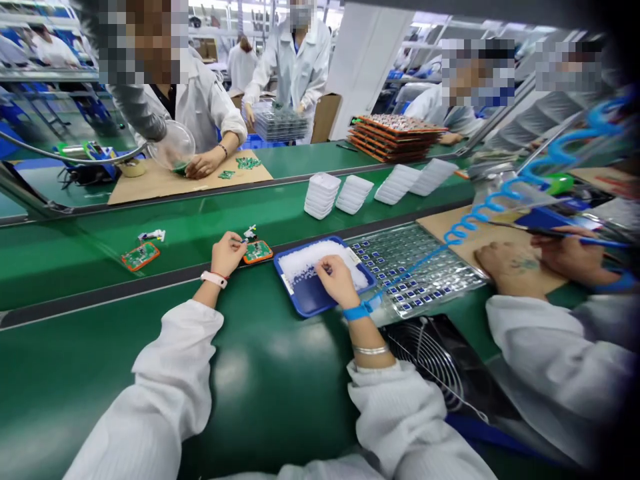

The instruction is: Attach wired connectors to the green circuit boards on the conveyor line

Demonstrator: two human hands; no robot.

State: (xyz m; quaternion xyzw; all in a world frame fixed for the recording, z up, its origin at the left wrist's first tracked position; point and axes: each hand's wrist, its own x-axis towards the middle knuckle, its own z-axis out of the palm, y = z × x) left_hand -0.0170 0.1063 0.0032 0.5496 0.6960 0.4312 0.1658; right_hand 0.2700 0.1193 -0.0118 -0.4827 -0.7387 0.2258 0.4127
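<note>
My left hand is closed in a pinch at the left edge of a green circuit board with an orange rim. A small white and black connector lies just behind that board. What the left fingertips hold, if anything, is too small to tell. Over a blue tray my right hand has its fingers drawn together, close to a heap of small white pieces. Whatever is between those fingers is hidden. A blue wrist strap circles my right wrist.
Another orange-rimmed board lies left on the green belt. Stacked white trays stand behind the blue tray. To the right are a clear blister tray of small parts, a coiled blue cord, a fan and a co-worker's hands.
</note>
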